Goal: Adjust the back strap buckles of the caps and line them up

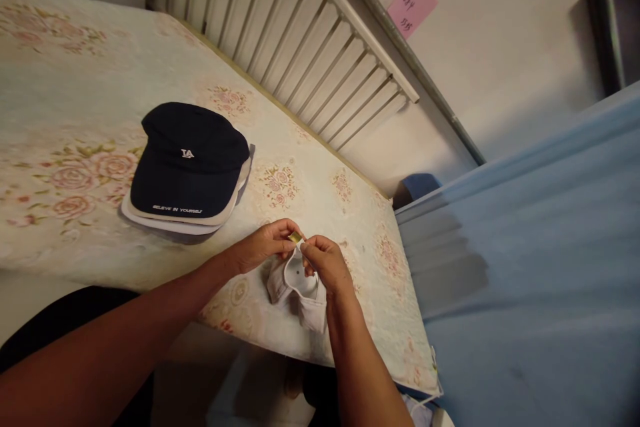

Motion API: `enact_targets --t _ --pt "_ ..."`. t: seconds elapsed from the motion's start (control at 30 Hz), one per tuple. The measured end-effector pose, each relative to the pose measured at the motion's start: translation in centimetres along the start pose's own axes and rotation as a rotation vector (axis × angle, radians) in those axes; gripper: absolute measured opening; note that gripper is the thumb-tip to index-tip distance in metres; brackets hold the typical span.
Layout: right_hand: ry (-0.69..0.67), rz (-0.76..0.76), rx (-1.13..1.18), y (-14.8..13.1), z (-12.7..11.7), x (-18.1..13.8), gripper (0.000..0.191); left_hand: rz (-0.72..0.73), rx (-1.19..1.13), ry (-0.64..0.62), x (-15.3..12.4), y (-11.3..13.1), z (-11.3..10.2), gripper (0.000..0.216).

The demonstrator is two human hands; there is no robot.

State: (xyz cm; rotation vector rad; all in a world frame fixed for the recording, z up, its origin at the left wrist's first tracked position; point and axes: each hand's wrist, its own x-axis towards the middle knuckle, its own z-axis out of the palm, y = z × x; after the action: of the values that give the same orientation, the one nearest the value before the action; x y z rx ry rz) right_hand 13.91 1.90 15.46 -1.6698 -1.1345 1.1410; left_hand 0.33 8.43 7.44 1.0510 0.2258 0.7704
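Note:
A white cap [300, 287] lies upside down near the front edge of the flowered mattress [75, 87]. My left hand [265, 243] and my right hand [325, 263] both pinch the cap's back strap, where a small brass-coloured buckle [296, 237] shows between the fingertips. Both hands are closed on it. To the left, a stack of caps rests on the mattress, with a dark navy cap [190, 160] on top bearing white lettering.
A slatted white headboard or rail [300, 33] runs along the far edge of the mattress. A pink note [412, 5] sticks to the wall. Blue fabric [540, 267] fills the right side. Dark clothing [65, 320] shows below the mattress edge.

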Motion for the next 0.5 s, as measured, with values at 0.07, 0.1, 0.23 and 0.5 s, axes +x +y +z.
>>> enact_targets --t 0.07,0.1,0.23,0.5 --pt "0.002 -0.004 0.001 -0.1 0.3 0.2 0.02 0.002 0.017 0.003 0.0 0.0 0.0 0.02" --pt "0.003 -0.006 0.004 -0.1 0.4 0.2 0.02 0.003 0.017 0.008 0.0 -0.1 0.0 0.02" --pt "-0.028 -0.013 0.047 -0.2 0.3 -0.4 0.023 0.013 -0.005 0.028 0.0 -0.1 -0.1 0.021" --pt "-0.06 0.014 0.024 0.3 -0.7 -1.6 0.022 0.012 0.046 0.026 -0.1 0.4 0.0 0.02"
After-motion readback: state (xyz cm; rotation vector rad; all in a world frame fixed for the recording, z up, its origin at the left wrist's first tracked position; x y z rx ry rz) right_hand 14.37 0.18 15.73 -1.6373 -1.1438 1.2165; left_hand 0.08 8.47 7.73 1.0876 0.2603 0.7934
